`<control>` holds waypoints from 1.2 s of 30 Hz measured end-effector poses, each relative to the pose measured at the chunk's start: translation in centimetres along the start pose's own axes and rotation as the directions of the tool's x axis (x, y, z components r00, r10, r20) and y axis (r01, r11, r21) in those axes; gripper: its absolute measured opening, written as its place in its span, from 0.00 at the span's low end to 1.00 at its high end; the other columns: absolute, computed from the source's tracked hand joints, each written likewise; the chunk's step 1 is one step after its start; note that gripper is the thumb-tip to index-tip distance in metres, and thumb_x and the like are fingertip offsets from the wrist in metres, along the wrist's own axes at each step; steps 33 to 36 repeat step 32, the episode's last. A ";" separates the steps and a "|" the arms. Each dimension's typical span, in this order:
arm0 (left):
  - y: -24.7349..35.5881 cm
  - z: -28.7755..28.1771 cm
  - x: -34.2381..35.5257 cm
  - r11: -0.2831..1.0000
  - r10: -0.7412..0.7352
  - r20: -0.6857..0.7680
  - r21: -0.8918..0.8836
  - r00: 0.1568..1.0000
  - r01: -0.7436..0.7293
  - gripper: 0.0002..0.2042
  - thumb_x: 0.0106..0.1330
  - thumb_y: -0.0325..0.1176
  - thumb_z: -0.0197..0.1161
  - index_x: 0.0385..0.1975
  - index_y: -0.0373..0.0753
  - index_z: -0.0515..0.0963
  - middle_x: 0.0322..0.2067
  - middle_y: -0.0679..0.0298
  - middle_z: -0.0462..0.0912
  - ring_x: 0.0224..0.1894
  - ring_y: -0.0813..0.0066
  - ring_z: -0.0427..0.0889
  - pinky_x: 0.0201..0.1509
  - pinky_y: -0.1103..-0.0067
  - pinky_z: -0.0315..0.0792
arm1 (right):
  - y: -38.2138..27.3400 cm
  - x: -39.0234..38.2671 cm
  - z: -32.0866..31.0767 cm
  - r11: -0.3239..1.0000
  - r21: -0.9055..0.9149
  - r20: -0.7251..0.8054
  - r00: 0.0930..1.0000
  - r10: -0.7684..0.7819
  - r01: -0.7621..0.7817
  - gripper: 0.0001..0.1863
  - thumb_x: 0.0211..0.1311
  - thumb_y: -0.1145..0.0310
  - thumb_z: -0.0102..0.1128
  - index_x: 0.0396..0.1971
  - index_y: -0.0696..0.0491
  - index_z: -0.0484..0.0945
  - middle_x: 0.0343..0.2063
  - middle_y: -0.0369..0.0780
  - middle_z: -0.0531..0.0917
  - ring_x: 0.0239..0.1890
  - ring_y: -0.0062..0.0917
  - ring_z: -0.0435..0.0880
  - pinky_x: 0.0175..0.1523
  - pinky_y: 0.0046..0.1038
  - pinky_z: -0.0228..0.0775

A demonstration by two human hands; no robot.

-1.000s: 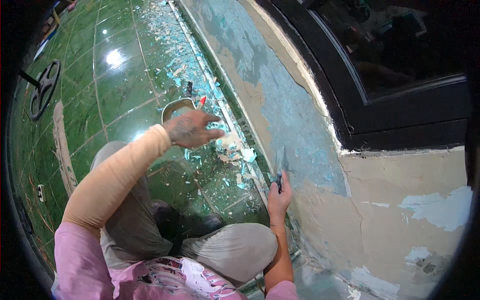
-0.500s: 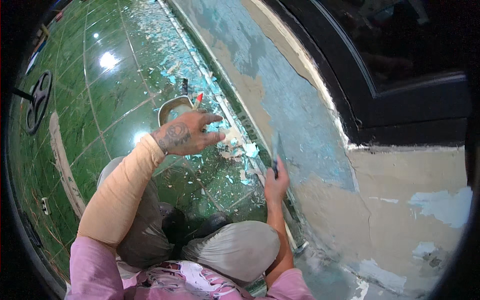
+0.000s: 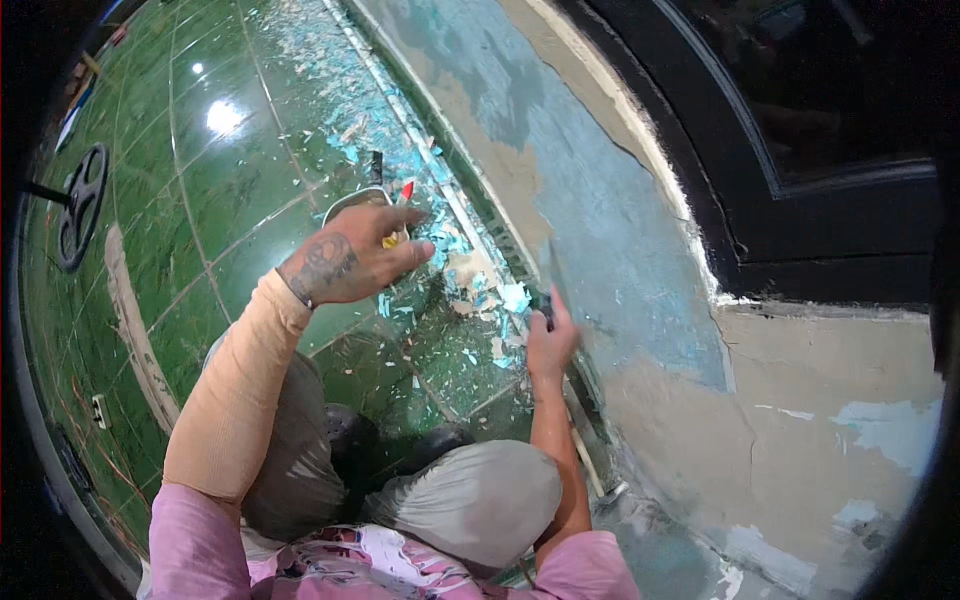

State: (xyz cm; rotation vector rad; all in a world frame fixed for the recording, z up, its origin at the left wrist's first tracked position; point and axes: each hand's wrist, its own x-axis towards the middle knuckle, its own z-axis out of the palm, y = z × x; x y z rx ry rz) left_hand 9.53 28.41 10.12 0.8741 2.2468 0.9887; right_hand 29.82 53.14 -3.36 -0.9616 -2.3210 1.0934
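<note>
My right hand point(image 3: 552, 345) grips a scraper point(image 3: 543, 302) by its dark handle, close to the foot of the wall. Its thin blade, blurred by motion, points up along the patchy blue and beige wall point(image 3: 600, 260). Over the littered floor hangs my left hand point(image 3: 355, 255), fingers stretched and apart, holding nothing. Partly hidden beneath it is a pale-rimmed pan point(image 3: 345, 200) with a dark handle. A red-tipped tool point(image 3: 407, 190) sticks out beside the pan. Turquoise paint flakes point(image 3: 515, 297) lie along the wall's base near my right hand.
More paint chips point(image 3: 330, 60) spread over the green tiled floor point(image 3: 230, 180) toward the far end. A black door frame point(image 3: 720, 200) borders the wall at right. A dark wheel-shaped object point(image 3: 82, 208) stands at left. A long stick point(image 3: 585, 450) lies by my right forearm.
My right hand has shifted a little down and left with the scraper, its blade now blurred. My left hand has drawn slightly left, covering more of the pan. The view has shifted slightly.
</note>
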 end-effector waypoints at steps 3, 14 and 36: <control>0.4 1.6 0.0 0.998 0.029 0.036 0.056 0.999 -0.031 0.25 0.63 0.48 0.57 0.52 0.33 0.72 0.51 0.46 0.73 0.51 0.53 0.74 0.55 0.70 0.68 | 0.4 0.8 1.0 0.979 0.064 0.074 0.977 -0.201 0.196 0.26 0.53 0.75 0.53 0.55 0.61 0.69 0.32 0.37 0.80 0.25 0.21 0.75 0.33 0.22 0.69; -5.5 -3.7 -0.9 0.902 -0.323 -0.401 -0.405 0.857 0.150 0.19 0.62 0.38 0.59 0.46 0.29 0.75 0.41 0.56 0.81 0.44 0.71 0.78 0.51 0.78 0.70 | -11.7 3.6 15.5 0.753 -0.053 0.890 0.373 -0.262 0.655 0.18 0.58 0.65 0.48 0.47 0.55 0.75 0.37 0.55 0.79 0.44 0.50 0.77 0.50 0.42 0.69; -6.4 -5.0 -0.2 0.900 -0.350 -0.189 -0.339 0.917 0.274 0.26 0.60 0.44 0.60 0.51 0.28 0.72 0.46 0.49 0.79 0.48 0.64 0.78 0.55 0.76 0.69 | -8.7 0.4 23.4 0.731 -0.364 0.836 0.549 -0.017 0.577 0.14 0.54 0.66 0.52 0.40 0.53 0.78 0.40 0.52 0.80 0.45 0.44 0.80 0.49 0.39 0.74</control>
